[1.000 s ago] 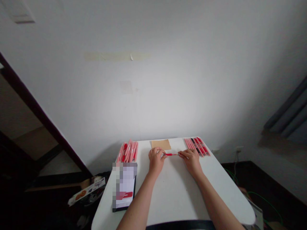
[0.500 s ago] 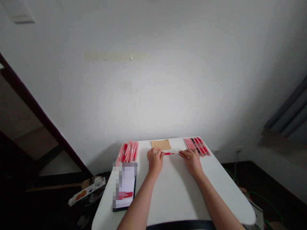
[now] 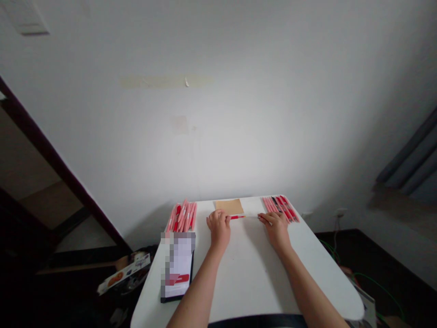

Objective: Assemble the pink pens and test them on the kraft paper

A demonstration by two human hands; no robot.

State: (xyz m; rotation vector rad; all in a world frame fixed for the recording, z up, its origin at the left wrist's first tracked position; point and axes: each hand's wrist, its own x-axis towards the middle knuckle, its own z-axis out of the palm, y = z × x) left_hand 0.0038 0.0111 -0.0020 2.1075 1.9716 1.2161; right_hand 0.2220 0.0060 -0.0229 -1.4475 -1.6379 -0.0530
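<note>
Pen (image 3: 238,217) lies between hands, behind them card (image 3: 229,206).

Slim red pen (image 3: 238,217), horizontal, crosswise

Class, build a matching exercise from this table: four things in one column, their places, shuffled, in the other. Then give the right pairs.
1 red pen
2 brown sheet
3 loose pen pile
4 tablet

a left edge of the table, nearer the person
b far left corner
c between left hand and right hand
d far edge, middle

Pairs: 1-c, 2-d, 3-b, 4-a.
</note>
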